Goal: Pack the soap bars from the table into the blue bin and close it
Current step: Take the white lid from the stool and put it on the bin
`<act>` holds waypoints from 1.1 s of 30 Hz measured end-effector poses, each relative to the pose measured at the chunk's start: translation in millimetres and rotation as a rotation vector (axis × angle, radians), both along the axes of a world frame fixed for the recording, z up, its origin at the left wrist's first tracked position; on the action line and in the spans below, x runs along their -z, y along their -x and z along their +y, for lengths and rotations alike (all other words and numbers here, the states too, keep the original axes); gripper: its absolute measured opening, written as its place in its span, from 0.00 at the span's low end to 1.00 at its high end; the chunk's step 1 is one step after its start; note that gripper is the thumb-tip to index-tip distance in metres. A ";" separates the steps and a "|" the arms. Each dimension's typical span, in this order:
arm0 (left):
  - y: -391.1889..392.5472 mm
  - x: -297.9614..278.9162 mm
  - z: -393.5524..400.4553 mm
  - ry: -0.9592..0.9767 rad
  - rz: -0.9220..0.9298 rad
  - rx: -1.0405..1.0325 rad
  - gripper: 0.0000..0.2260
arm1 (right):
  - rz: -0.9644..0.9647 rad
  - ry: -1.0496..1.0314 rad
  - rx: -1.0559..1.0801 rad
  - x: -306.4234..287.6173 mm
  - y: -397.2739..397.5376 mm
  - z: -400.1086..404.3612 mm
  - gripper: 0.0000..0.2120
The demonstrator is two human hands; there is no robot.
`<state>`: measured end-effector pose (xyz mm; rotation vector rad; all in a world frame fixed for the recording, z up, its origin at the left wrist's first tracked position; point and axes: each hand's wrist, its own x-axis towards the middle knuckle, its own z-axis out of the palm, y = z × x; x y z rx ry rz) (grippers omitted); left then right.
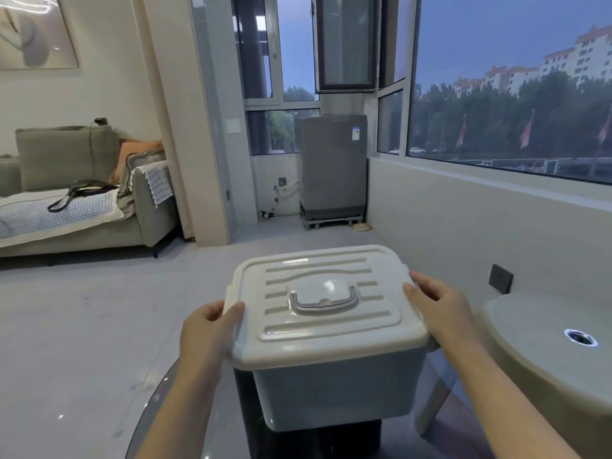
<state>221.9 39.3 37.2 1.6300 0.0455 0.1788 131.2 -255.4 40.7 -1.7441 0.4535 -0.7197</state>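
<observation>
Glass table [185,402], lidded bin [334,385] between fingers [231,313]

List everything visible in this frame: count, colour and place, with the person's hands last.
Bin: one, blue-grey, centre foreground on the glass table.
Lid: one, cream white, sitting on the bin, clear handle folded flat.
Glass table: one, dark and round, under the bin.
Soap bars: none visible.
Sofa: one, grey-green, left, with cushions, throws and a black bag.
Washing machine: one, grey, by the far window.
Basin: one, pale beige, right edge, metal drain.
Wall picture: one, top left.
Left hand: gripping the lid's left edge.
Right hand: gripping the lid's right edge.
</observation>
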 end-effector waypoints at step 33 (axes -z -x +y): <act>-6.3 13.5 5.6 0.050 0.086 0.012 0.18 | 0.148 -0.482 -0.164 24.9 -20.8 7.7 0.19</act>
